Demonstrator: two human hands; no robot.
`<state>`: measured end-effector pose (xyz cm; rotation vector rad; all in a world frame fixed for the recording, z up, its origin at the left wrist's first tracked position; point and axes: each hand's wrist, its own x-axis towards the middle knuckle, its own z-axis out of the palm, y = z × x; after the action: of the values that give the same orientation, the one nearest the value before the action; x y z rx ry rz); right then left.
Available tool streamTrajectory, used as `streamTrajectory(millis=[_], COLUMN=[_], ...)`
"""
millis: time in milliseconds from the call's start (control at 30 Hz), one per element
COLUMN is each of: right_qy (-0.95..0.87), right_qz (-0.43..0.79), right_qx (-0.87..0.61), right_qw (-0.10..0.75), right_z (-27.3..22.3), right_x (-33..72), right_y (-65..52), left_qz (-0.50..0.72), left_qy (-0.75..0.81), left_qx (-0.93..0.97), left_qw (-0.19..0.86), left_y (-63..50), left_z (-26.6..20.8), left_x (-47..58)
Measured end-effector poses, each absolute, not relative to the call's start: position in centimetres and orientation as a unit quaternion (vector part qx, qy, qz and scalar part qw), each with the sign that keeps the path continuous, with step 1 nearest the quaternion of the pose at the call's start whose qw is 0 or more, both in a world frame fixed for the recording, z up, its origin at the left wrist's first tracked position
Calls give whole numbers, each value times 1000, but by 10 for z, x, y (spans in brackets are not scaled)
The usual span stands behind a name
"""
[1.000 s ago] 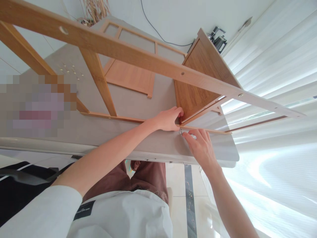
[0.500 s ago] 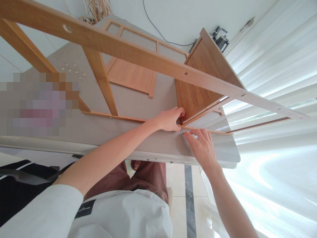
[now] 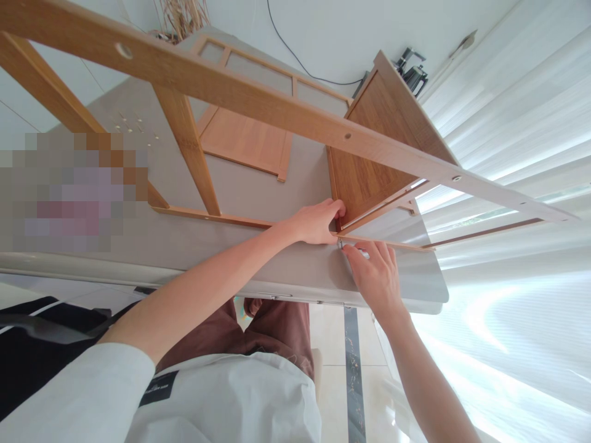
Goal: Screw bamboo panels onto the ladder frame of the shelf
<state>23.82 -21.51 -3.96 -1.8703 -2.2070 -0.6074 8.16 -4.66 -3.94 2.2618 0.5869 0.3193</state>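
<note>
My left hand [image 3: 319,223] is closed around the lower corner where an upright wooden panel [image 3: 369,144] meets the bottom rail [image 3: 249,220] of a wooden frame. Its fingers lie on the panel and its thumb is by the rail. Just to the right, my right hand [image 3: 377,271] pinches a small metal hex key [image 3: 364,253], mostly covered by the fingers. The key's short end points at the rail near the panel's foot; whether it sits in a bolt is too small to tell. Across the view above both hands runs the frame's top rail [image 3: 277,111], with several holes.
On the grey table [image 3: 184,246] lie another slatted wooden panel [image 3: 247,141] and several small screws [image 3: 133,128] at the left. Frame slats [image 3: 187,147] slant upward between the rails. A black kettle [image 3: 415,80] stands behind the panel. White curtains [image 3: 521,295] hang at the right.
My right hand and the hex key have shifted very slightly; the key's tip looks turned a little. My left hand and the wooden parts stay in place.
</note>
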Motion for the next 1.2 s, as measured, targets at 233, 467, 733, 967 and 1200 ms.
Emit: streamTrajectory(millis=[233,467,733,967,1200], right_qy=[-715,-712,-715,-758,-765], right_qz=[-144,-107,-125,-129,-196], right_qx=[-654,-656,-647,-611,-604], right_qw=[200,226,233,187,106], right_z=[-52,-58,-60,-48,-46], right_x=[241,245,247,245,244], right_y=[-213,-213,-213,-219,-219], left_qz=[134,136,138,129,130], left_qy=[226,224,223,228,229], left_qx=[886,887,886,890,889], left_qw=[381,381,383,374,374], left_y=[-46,-46,-47,-46,-46], left_z=[-40,-40,-40,-39,-40], left_x=[82,82,82,81,82])
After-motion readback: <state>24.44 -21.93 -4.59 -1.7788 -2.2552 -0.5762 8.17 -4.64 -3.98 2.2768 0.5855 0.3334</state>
